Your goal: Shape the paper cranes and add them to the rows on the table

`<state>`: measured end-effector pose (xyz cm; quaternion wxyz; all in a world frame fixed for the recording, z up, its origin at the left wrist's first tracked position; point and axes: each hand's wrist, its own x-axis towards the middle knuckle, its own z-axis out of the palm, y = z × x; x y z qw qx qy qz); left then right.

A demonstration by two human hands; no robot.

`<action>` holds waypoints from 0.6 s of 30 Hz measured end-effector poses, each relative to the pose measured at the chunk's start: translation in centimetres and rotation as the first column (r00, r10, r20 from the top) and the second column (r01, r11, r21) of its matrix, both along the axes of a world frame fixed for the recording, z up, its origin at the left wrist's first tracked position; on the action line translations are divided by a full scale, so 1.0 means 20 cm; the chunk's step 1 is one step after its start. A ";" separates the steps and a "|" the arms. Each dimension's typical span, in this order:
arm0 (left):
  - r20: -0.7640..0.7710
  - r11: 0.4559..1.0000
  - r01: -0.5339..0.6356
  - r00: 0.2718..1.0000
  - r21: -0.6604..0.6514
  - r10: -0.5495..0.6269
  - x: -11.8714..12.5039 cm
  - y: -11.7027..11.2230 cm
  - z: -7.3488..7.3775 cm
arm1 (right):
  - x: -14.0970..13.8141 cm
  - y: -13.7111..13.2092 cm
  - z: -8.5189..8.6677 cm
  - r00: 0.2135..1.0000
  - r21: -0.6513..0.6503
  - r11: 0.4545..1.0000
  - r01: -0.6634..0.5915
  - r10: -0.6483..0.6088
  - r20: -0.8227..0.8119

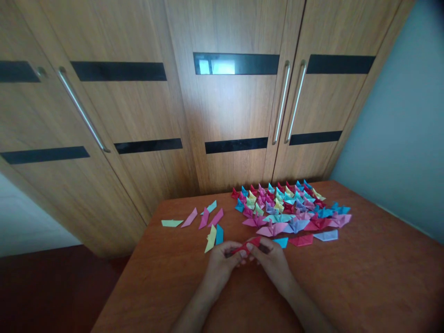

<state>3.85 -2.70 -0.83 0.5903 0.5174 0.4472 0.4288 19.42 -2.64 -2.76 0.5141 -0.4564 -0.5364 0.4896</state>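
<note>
Between my two hands, just above the table, is a red folded paper piece. My left hand pinches its left end, thumb on top. On the other end, the fingers and thumb of my right hand are closed around the paper. Much of the piece is hidden by my fingers. Flat folded strips lie close by: a yellow one and a blue one left of my hands, and a light blue one, a red one and a lavender one to the right.
Several rows of colourful origami cranes stand at the back right of the brown table. More folded strips, pink, magenta and pale green, lie at the back left. Wooden cupboard doors rise behind the table.
</note>
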 end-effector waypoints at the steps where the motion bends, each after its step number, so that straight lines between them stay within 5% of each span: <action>1: 0.007 1.000 0.000 1.000 -0.010 0.000 0.00 0.00 0.00 | 0.01 0.00 0.00 1.000 -0.014 1.000 -0.002 0.002 -0.005; 9: 0.034 0.994 0.102 0.994 -0.044 -0.100 0.04 -0.02 -0.01 | 0.11 -0.06 0.04 1.000 0.020 1.000 -0.003 0.003 0.013; 14: 0.031 0.995 0.096 0.995 -0.019 -0.095 0.06 -0.04 -0.04 | 0.26 -0.08 0.06 0.965 0.061 0.965 0.255 -0.258 0.050; 18: 0.003 0.999 0.032 1.000 -0.031 -0.031 0.03 -0.03 -0.06 | 0.66 -0.06 0.10 0.854 0.109 0.856 0.505 -0.514 0.082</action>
